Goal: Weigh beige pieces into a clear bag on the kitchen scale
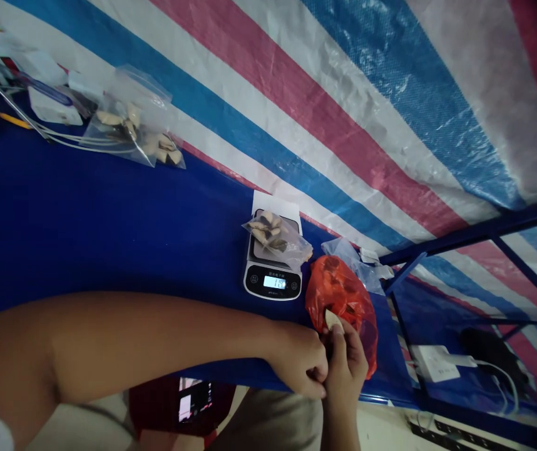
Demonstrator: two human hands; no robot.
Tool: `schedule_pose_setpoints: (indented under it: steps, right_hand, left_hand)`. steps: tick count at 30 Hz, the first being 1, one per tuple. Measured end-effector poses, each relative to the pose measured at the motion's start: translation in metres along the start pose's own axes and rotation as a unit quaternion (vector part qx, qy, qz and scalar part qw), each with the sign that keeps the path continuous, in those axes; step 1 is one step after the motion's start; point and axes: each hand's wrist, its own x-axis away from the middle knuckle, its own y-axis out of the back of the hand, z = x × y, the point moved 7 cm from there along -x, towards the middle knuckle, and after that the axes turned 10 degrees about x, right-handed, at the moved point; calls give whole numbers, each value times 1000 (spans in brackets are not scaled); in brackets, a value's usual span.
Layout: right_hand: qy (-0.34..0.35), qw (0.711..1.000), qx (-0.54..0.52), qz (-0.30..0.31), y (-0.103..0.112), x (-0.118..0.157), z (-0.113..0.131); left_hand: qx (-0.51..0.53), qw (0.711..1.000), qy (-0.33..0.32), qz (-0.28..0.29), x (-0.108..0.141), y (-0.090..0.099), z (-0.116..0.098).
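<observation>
My right hand point(347, 358) pinches a pale, flat piece point(333, 320) between thumb and fingers, over the near side of a red plastic bag point(340, 285). Right beside it, my left hand point(300, 363) is closed with the fingers curled; whatever lies in them is hidden. Left of the red bag stands a white kitchen scale point(251, 282), its display lit with digits too blurred to read surely. On its plate rests a clear plastic bag point(291, 247) of cream-coloured chunks with dark edges, overhanging the right side.
Clear bags of similar chunks point(163, 149) lie at the back left of the blue table point(109, 232), near white cables and a pen point(12, 119). Behind runs a striped tarp point(296, 106). A blue metal frame point(479, 232) and a white power adapter point(430, 363) are at right.
</observation>
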Motion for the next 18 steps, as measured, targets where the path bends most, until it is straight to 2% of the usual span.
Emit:
schedule_pose_setpoints:
  steps: [9, 15, 18]
  right_hand:
    - [4, 1000, 11, -2, 1, -4, -3]
    - [1, 1000, -11, 11, 0, -3, -2]
    - [0, 1000, -29, 11, -1, -2, -2]
  left_hand:
    - [0, 1000, -1, 6, 0, -1, 1]
    - [-12, 1000, -18, -18, 3, 4, -8]
    - [7, 1000, -11, 13, 3, 5, -11]
